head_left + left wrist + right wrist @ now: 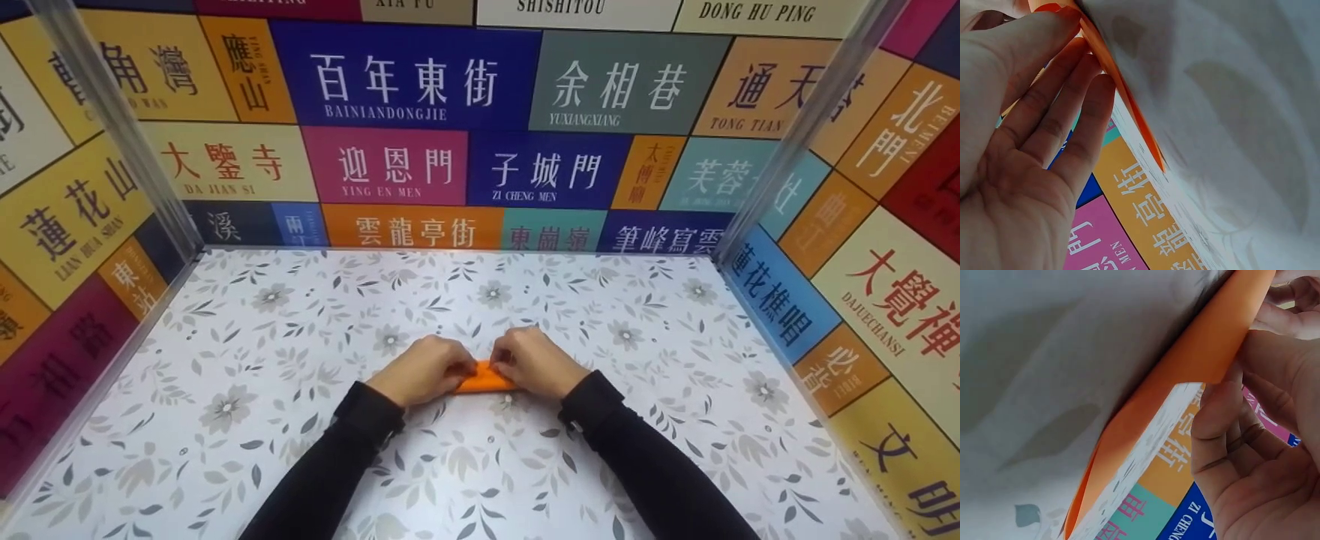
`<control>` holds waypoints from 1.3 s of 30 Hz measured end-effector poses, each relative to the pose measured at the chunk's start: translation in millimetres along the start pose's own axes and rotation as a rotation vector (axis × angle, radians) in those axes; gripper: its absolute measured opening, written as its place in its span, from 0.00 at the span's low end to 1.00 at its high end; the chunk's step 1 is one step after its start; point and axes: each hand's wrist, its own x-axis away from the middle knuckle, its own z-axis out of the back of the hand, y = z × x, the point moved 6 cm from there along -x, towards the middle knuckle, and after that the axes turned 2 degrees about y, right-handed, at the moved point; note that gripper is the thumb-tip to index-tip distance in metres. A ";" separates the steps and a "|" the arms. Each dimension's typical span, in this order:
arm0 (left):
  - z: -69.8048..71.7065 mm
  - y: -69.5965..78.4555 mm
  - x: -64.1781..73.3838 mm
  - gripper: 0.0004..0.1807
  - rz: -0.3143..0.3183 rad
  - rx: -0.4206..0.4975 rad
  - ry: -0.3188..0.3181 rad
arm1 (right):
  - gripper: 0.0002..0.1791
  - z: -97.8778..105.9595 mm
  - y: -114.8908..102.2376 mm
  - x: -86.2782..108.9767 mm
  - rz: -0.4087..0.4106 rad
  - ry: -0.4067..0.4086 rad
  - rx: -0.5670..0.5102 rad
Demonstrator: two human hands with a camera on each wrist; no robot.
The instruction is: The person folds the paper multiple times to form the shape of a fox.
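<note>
A folded piece of orange paper (484, 381) lies on the flower-patterned tabletop between the two hands. My left hand (429, 369) pinches its left part, thumb tip on the sheet and the other fingers along its edge in the left wrist view. At the far edge, the right hand (538, 361) pinches the paper between thumb and index finger. A pointed, doubled-over end of the orange paper (1129, 413) shows in the right wrist view, with a fold line running along it. The two hands are close together, and their fingers hide parts of the sheet.
The white tabletop (300, 465) has a grey leaf and flower print. Upright panels with colourful Chinese place-name blocks, such as the back panel (405, 79), enclose it at the back and both sides. Clear corner strips (806, 127) join the panels.
</note>
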 end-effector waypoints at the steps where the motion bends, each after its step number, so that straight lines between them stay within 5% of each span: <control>1: 0.2 0.2 -0.2 0.12 -0.004 -0.003 0.003 | 0.03 0.0 0.9 -1.1 -0.002 -0.006 -0.001; 12: 0.1 -0.2 0.5 0.12 -0.007 -0.016 0.013 | 0.03 -1.7 6.9 -9.5 -0.035 -0.057 -0.015; 13: -7.4 -11.6 -0.2 0.12 -0.013 -0.013 0.019 | 0.03 -2.8 8.4 -9.8 -0.037 -0.062 -0.018; 16: -9.1 -12.2 0.2 0.12 -0.001 -0.007 0.008 | 0.01 -5.7 12.0 -9.5 -0.041 -0.069 -0.030; 19: -8.7 -11.4 0.7 0.11 0.001 0.000 0.011 | 0.02 -7.1 14.0 -8.8 -0.048 -0.068 -0.046; 20: -1.5 -0.4 1.6 0.11 0.013 -0.001 0.002 | 0.02 -7.1 13.9 -8.7 -0.048 -0.066 -0.049; 39: 0.5 3.2 0.5 0.12 -0.018 -0.024 0.019 | 0.06 -6.6 9.8 -8.0 -0.057 -0.048 0.014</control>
